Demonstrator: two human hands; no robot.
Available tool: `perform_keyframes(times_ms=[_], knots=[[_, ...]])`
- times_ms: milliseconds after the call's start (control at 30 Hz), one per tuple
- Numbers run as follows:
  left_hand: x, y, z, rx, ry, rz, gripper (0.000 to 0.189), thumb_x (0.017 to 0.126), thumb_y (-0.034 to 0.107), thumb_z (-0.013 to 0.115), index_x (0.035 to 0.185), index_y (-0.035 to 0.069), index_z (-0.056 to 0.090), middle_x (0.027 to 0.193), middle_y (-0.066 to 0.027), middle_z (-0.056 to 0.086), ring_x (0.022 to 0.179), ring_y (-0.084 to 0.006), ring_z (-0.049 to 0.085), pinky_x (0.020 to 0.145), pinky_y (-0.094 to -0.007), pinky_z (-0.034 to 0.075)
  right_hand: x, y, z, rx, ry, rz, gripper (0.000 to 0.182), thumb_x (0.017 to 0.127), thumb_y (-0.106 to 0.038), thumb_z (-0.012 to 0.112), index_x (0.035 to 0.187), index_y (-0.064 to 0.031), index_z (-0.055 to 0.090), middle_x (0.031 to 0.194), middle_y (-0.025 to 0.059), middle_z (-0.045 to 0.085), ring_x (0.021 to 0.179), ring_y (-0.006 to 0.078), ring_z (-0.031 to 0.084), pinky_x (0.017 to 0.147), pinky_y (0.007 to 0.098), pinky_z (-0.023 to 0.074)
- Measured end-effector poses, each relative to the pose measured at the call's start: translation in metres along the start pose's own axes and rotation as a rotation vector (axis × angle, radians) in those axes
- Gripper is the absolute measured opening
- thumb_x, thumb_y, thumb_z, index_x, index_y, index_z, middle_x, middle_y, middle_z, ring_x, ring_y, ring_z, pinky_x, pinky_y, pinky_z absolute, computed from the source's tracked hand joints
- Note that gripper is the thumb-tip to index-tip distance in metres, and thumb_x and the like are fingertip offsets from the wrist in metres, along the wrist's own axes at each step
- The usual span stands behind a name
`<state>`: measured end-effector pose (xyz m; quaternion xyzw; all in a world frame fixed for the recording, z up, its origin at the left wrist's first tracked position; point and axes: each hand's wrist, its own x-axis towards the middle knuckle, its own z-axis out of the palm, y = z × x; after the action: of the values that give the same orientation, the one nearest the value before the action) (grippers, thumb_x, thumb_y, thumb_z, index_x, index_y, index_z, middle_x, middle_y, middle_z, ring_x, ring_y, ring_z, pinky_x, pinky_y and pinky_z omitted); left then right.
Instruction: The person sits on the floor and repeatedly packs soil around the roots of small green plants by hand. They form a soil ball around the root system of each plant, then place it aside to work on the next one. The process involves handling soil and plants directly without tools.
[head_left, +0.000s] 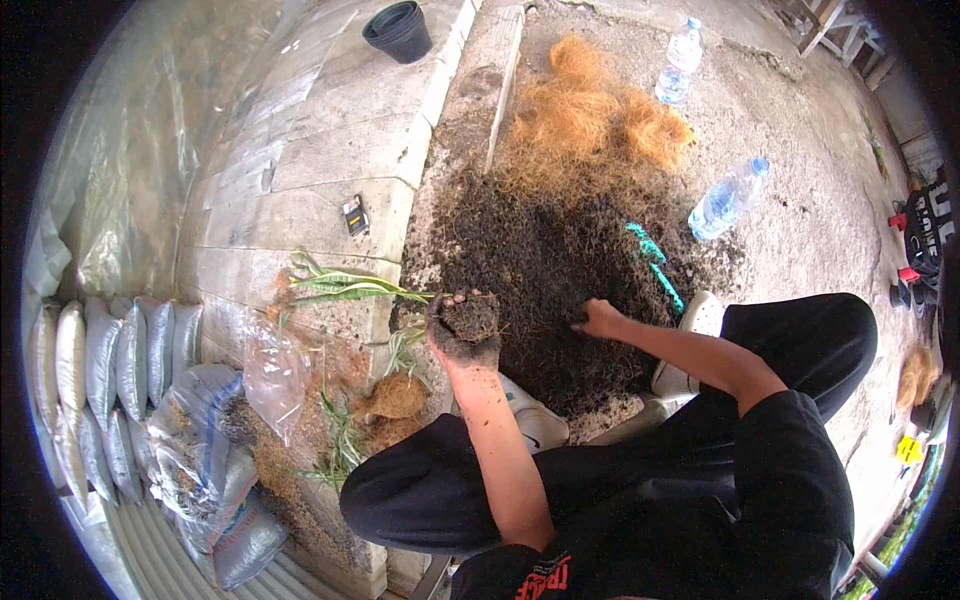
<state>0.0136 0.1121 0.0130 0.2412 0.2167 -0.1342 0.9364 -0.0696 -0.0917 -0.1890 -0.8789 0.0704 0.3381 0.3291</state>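
Note:
My left hand (454, 346), smeared with dark soil, cups the root ball (474, 318) of a snake plant. Its yellow-edged leaves (345, 285) lie sideways, pointing left over the ledge. Between my shoes spreads a heap of dark potting soil (540, 262). My right hand (600, 319) is low over this heap, fingertips at the soil; whether it grips any is hidden. A turquoise hand tool (657, 262), partly covered with soil, rests on the heap's right side. Orange-brown coconut fibre (577, 112) lies along the far edge.
Two plastic water bottles, one upright (681, 64) and one nearer (727, 199), stand right of the heap. Nested black pots (399, 34) and a small pack (355, 215) sit on the concrete ledge (315, 157). Filled bags (131, 360), a clear bag (276, 367) and fibre-wrapped plants (397, 396) are at left.

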Motion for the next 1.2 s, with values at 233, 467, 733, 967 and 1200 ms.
perform_keyframes(times_ms=[233,467,733,967,1200], knots=[[-0.002,0.001,0.000,0.006,-0.003,0.021,0.023,0.088,0.025,0.051,0.068,0.014,0.054,0.071,-0.0040,0.059,0.075,-0.0256,0.059,0.077,-0.0447,0.049,-0.010,-0.003,-0.052,1.458,-0.374,0.111,0.053,0.086,-0.031,0.067,0.128,-0.0032,0.051,0.129,0.0155,0.051,0.115,0.0254,0.052,0.092,0.0385,0.0490],[-0.001,-0.011,0.006,-0.010,-0.034,-0.027,0.021,0.088,0.025,0.052,0.070,0.014,0.055,0.071,-0.0047,0.059,0.076,-0.0266,0.059,0.077,-0.0454,0.049,-0.001,0.006,-0.064,1.100,-0.126,0.241,0.084,0.082,-0.037,0.070,0.145,-0.0049,0.024,0.152,0.0151,0.019,0.141,0.0293,0.018,0.111,0.0495,0.0269],[0.008,-0.009,-0.009,-0.025,-0.100,-0.018,0.023,0.089,0.026,0.050,0.074,0.011,0.058,0.074,-0.0051,0.060,0.080,-0.0284,0.059,0.079,-0.0470,0.049,-0.032,-0.047,-0.105,1.431,-0.076,0.043,0.059,0.092,-0.022,0.059,0.141,-0.0047,0.031,0.150,0.0138,0.025,0.133,0.0242,0.034,0.103,0.0411,0.0394],[0.020,-0.007,-0.017,-0.033,0.036,0.015,0.023,0.090,0.028,0.049,0.076,0.012,0.060,0.074,-0.0037,0.062,0.078,-0.0280,0.061,0.077,-0.0478,0.051,-0.057,-0.098,-0.144,1.735,-0.076,-0.196,0.029,0.095,-0.008,0.046,0.121,-0.0022,0.056,0.124,0.0106,0.058,0.109,0.0197,0.059,0.092,0.0321,0.0520],[0.016,-0.031,0.001,-0.097,-0.035,-0.038,0.021,0.089,0.025,0.050,0.074,0.013,0.060,0.072,-0.0021,0.062,0.075,-0.0241,0.062,0.077,-0.0458,0.052,-0.067,-0.117,-0.176,1.687,-0.196,-0.308,0.034,0.095,-0.011,0.042,0.125,-0.0002,0.052,0.122,0.0141,0.058,0.107,0.0224,0.060,0.095,0.0374,0.0502]])
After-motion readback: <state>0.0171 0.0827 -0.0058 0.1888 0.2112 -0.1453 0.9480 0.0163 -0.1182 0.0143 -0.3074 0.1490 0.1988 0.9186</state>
